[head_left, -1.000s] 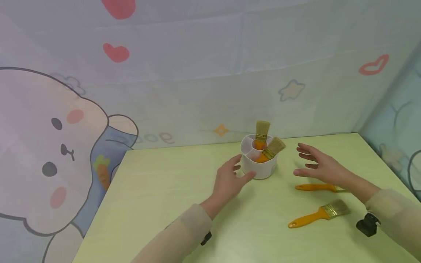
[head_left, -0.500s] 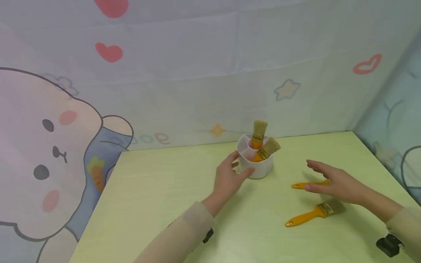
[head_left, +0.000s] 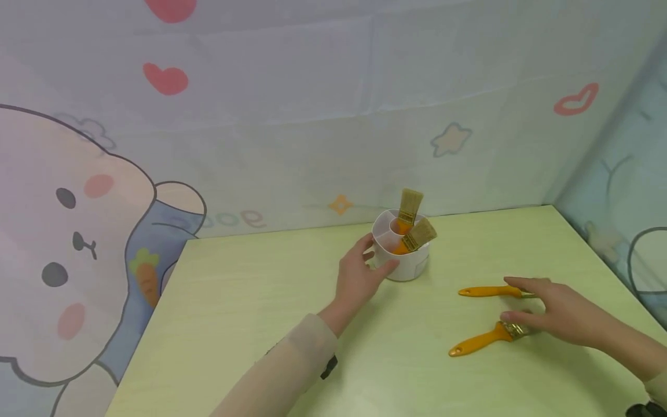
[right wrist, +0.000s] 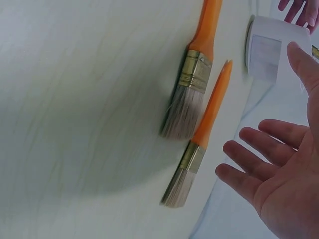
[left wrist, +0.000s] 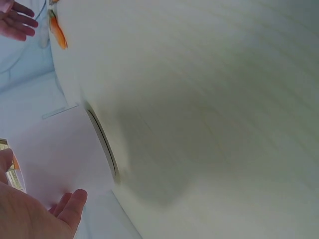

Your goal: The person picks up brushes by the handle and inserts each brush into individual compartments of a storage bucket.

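"So, what does the left hand do?"

"Its thumb and fingers curve around the wall of a round white divided container, gripping it near the back edge of the pale yellow-green table. Inside, one orange-handled bristle paintbrush stands nearly upright; a second brush leans right, also bristles up."

"And the right hand?"

"Loosely spread, holding nothing, above a slim orange-handled brush and a wider orange-handled brush, both lying on the table."

"Behind it all?"

"A pale cloth backdrop with red hearts and a big cartoon animal in blue."
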A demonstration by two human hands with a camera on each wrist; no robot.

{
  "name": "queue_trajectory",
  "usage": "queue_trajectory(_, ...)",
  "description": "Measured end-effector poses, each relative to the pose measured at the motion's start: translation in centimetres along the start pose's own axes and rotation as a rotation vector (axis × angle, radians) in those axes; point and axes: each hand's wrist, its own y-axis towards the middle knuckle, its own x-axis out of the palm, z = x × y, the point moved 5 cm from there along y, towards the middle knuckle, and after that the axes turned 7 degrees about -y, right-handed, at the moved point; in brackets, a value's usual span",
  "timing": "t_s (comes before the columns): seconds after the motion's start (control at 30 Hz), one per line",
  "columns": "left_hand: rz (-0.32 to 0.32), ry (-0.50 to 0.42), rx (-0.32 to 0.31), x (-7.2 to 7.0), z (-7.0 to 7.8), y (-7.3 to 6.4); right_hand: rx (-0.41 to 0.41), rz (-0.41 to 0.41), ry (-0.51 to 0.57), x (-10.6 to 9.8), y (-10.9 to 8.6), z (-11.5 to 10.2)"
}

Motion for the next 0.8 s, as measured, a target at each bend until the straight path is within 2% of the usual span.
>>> queue_trajectory(0.33, -0.008, -0.01, -0.008, -0.1, -0.2, 0.4, 0.014, 0.021, -0.058, 0.7, -1.3, 0.8)
queue_trajectory(0.8, -0.03, -0.034, -0.008, -0.1, -0.3, 0.6, 0.045, 0.014, -0.086, 2.2, -1.1, 2.4)
